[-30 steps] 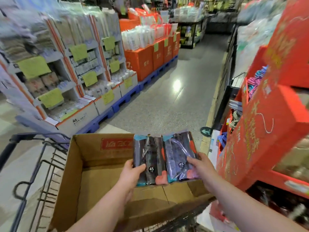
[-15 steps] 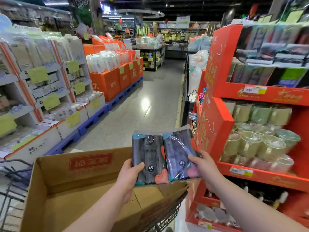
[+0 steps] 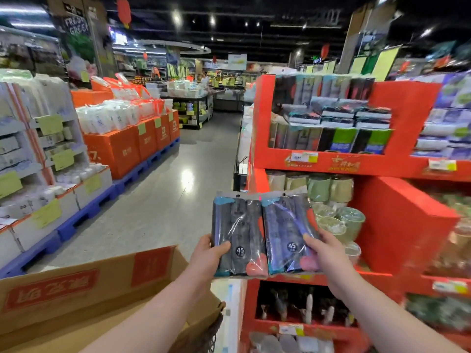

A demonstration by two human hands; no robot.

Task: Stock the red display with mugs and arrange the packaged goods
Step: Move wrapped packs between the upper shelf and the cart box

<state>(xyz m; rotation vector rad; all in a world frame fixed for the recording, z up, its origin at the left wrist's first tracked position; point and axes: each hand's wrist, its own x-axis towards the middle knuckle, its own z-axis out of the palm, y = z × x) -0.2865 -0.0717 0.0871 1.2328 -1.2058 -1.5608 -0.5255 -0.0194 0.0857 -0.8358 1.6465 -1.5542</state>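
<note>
Beside display (image 3: 397, 225) — left hand (image 3: 204, 258), right hand (image 3: 328, 253) grip packs (image 3: 239, 225).

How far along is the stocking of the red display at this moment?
Done: the red cardboard display's middle shelf already holds green and beige mugs, and its top shelf holds dark wrapped packs. In hand: two dark plastic-wrapped packs marked 45, left pack gripped by the left hand, right pack by the right hand. Left: shelving both; the brown cardboard box is only partly in view.

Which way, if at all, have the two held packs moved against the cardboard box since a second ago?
Yes. The two packs, held by left hand and right hand, rose off the cardboard box, rightward toward the red display.
</note>
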